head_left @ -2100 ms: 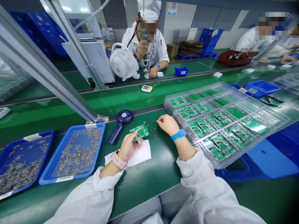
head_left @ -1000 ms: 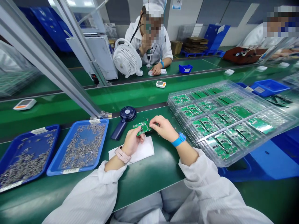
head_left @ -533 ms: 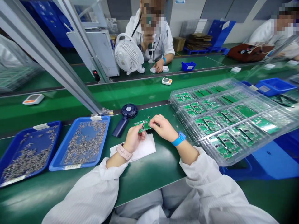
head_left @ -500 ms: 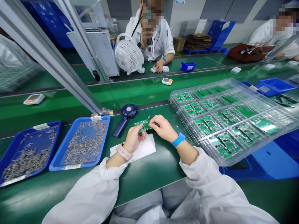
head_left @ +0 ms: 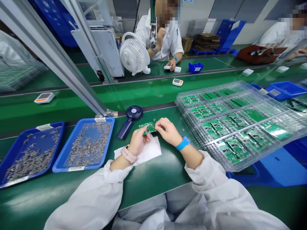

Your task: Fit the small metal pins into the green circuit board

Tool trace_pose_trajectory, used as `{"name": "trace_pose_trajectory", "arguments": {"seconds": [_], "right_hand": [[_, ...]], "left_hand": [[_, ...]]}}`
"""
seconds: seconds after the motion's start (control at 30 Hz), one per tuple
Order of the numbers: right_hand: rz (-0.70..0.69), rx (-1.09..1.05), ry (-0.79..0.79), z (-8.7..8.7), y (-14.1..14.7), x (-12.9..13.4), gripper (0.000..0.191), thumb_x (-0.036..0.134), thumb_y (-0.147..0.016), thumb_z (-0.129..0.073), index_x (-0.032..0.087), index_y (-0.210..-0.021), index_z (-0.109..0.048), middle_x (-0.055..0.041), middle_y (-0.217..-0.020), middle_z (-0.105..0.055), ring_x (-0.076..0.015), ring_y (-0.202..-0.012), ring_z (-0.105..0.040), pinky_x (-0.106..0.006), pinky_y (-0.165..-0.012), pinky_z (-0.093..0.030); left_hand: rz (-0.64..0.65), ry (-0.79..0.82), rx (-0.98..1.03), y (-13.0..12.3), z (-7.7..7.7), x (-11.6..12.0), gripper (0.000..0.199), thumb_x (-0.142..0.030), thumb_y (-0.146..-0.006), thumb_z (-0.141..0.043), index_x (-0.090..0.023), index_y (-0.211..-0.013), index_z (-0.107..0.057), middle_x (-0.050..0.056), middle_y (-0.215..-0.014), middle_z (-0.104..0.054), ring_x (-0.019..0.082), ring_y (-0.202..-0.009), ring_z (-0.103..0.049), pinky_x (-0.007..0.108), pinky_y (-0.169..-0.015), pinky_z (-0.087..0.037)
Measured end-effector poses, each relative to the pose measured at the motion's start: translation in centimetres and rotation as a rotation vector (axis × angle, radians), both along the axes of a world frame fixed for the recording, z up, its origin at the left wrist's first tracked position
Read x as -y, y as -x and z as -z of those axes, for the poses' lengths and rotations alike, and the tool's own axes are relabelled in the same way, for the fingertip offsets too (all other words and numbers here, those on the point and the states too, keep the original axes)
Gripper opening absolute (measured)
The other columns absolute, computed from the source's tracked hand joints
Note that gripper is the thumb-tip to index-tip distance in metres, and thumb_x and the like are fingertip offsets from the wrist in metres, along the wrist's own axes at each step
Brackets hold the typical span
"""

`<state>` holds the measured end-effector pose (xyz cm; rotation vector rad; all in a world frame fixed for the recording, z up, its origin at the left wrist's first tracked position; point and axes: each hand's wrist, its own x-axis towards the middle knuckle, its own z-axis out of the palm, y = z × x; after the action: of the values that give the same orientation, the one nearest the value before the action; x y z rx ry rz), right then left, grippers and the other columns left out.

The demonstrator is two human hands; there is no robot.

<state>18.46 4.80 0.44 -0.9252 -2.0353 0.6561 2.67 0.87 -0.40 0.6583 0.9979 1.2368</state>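
Note:
A small green circuit board (head_left: 149,127) is held between the thumb and fingers of my left hand (head_left: 139,140), which wears a pink watch strap. At the board's right end, the thumb and fingertips of my right hand (head_left: 168,130) are pinched together. Whatever they may hold is too small or hidden to make out. Under the left hand lies a folded white cloth or paper (head_left: 153,151). Two blue trays of small metal parts stand to the left, the nearer tray (head_left: 83,145) and the farther tray (head_left: 33,153).
Stacked clear plastic trays (head_left: 216,140) hold green boards on the right. A dark blue handheld fan (head_left: 129,121) lies behind my left hand. White devices, one of them an orange-trimmed device (head_left: 177,82), sit on the green belt (head_left: 144,91). Across it, a co-worker (head_left: 168,41) sits beside a white fan (head_left: 134,54).
Devices on the belt have shifted right. The co-worker's raised hand has moved away from the hanging tool. My hands keep nearly the same grip; the view has shifted slightly.

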Motion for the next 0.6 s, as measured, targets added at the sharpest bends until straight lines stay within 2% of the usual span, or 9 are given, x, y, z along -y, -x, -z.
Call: {"name": "trace_pose_trajectory", "arguments": {"seconds": [0.23,0.43,0.6], "right_hand": [[-0.04,0.038,-0.149,0.14,0.03,0.16,0.016,0.01,-0.087,-0.052,0.019,-0.075,-0.056,-0.0019,-0.075,-0.058,-0.0171,-0.077,-0.05,-0.032,-0.076,-0.039],[-0.026,0.036,-0.141,0.22,0.08,0.07,0.017,0.009,-0.086,-0.053,0.02,-0.074,-0.056,-0.0016,-0.074,-0.058,-0.0169,-0.076,-0.05,-0.032,-0.076,-0.04],[-0.077,0.06,-0.182,0.23,0.09,0.19,0.018,0.006,-0.085,-0.05,0.02,-0.074,-0.055,-0.0017,-0.074,-0.058,-0.0171,-0.077,-0.05,-0.033,-0.078,-0.041]], "left_hand": [[-0.015,0.015,-0.007,-0.11,0.05,0.01,0.037,-0.036,-0.078,-0.061,-0.015,-0.049,-0.053,0.001,-0.044,-0.05,0.009,-0.039,-0.042,0.023,-0.042,-0.029],[-0.035,0.027,-0.005,-0.1,0.1,-0.05,0.036,-0.037,-0.077,-0.063,-0.015,-0.051,-0.054,0.001,-0.045,-0.051,0.009,-0.04,-0.044,0.023,-0.041,-0.029],[-0.039,0.032,0.004,-0.09,0.09,-0.03,0.036,-0.039,-0.078,-0.062,-0.016,-0.052,-0.052,0.0,-0.045,-0.05,0.009,-0.04,-0.043,0.022,-0.041,-0.03]]}}
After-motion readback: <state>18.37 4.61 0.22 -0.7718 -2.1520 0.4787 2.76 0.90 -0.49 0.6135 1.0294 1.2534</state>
